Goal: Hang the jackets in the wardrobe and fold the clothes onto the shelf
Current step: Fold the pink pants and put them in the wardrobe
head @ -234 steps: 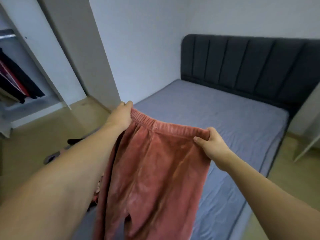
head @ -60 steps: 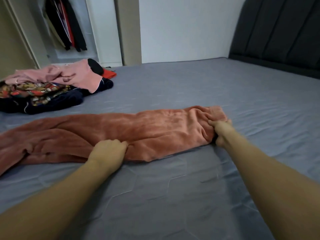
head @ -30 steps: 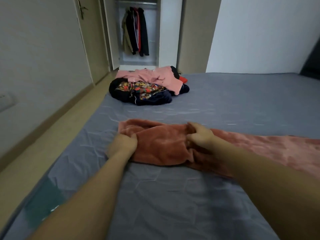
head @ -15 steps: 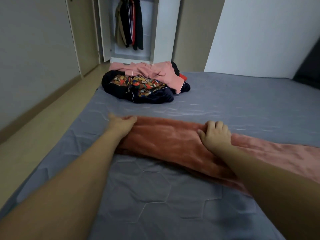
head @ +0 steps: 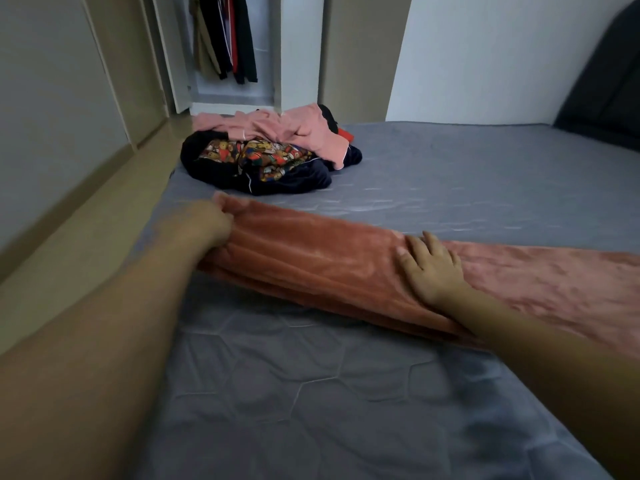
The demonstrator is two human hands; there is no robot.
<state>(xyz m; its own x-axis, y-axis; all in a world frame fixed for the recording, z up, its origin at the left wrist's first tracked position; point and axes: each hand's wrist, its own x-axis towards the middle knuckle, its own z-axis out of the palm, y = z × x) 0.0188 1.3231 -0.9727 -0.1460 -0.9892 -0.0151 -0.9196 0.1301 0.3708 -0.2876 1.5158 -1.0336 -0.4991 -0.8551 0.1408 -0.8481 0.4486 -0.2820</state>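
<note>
Our pink fuzzy pants [head: 311, 258] lie long and flat across the gray bed [head: 450, 174]. Our left hand [head: 211, 225] pinches the end of the legs. Our right hand [head: 431, 268] lies flat on the middle, fingers straight. To fold well, we should keep the middle pressed, lift the end over, and line up the edges.

A home bedroom. A bed [head: 450, 174] with a grey quilted cover and dark padded headboard [head: 602, 98] fills the room, with loose clothes [head: 266, 150] heaped on it. Beyond stands an open wardrobe [head: 298, 53] with jackets [head: 232, 39] hanging inside.
</note>
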